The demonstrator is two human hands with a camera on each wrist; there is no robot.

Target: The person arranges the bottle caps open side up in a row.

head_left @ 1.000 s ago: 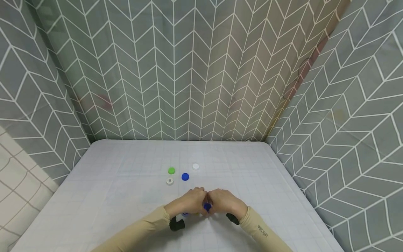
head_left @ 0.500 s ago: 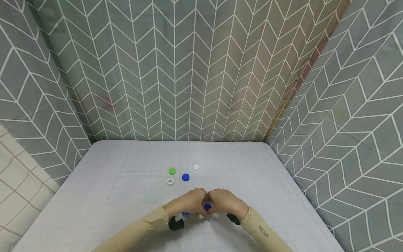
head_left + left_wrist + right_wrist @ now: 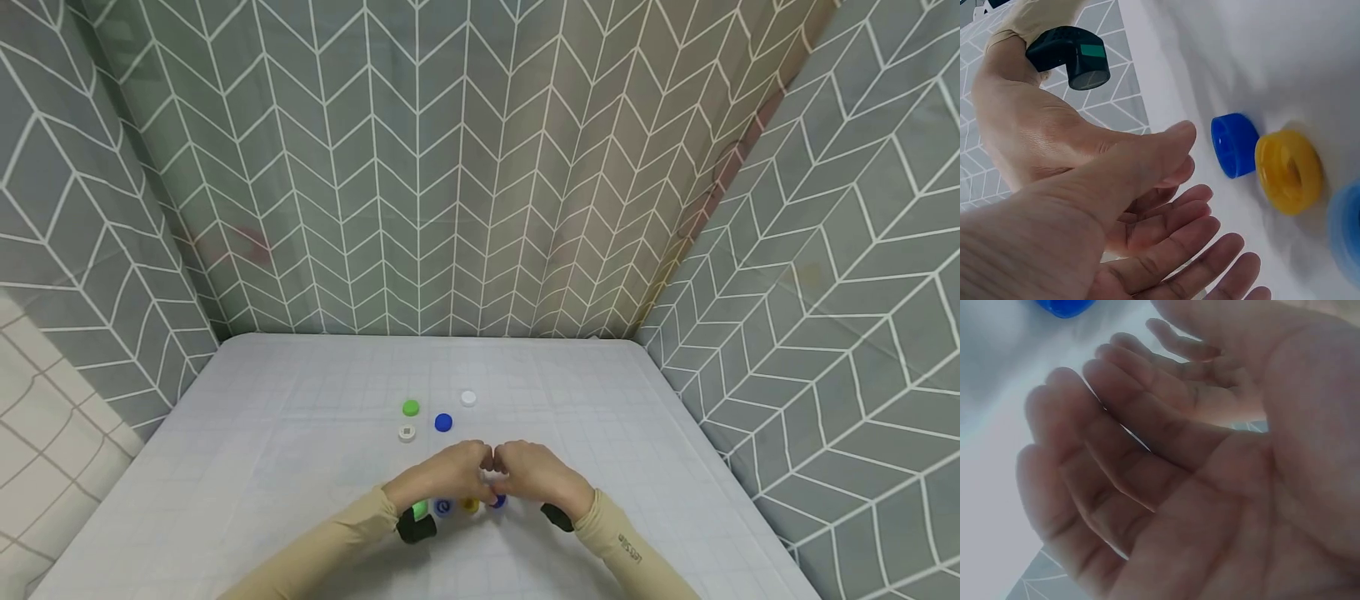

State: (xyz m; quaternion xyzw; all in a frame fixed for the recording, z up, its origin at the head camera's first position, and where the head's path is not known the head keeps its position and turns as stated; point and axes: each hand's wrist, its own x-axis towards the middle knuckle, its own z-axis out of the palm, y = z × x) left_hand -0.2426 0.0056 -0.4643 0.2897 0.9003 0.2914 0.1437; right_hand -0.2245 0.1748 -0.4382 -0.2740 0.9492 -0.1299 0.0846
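Note:
My left hand [image 3: 450, 471] and right hand [image 3: 540, 477] meet over the table, fingertips facing each other. In the left wrist view the left hand's fingers spread loosely, with nothing between them. The right palm [image 3: 1191, 512] shows bare in the right wrist view, its fingers gently bent. Just below the fingertips lies a dark blue bottle cap [image 3: 1235, 145], hollow side showing. Beside it in a row are a yellow cap [image 3: 1288, 172], a light blue cap [image 3: 443, 507] and a green cap [image 3: 420, 510], the last partly hidden by the left wrist camera.
Farther back on the white table [image 3: 300, 392] lie a bright green cap [image 3: 411, 407], a white cap [image 3: 468, 398], a blue cap [image 3: 443, 422] and a white cap with a square mark [image 3: 407, 433]. Patterned curtains [image 3: 450, 167] stand behind and beside the table.
The hands have shifted slightly away from me and come off the dark blue cap, which was between their fingertips. More of the near row of caps now shows below the hands.

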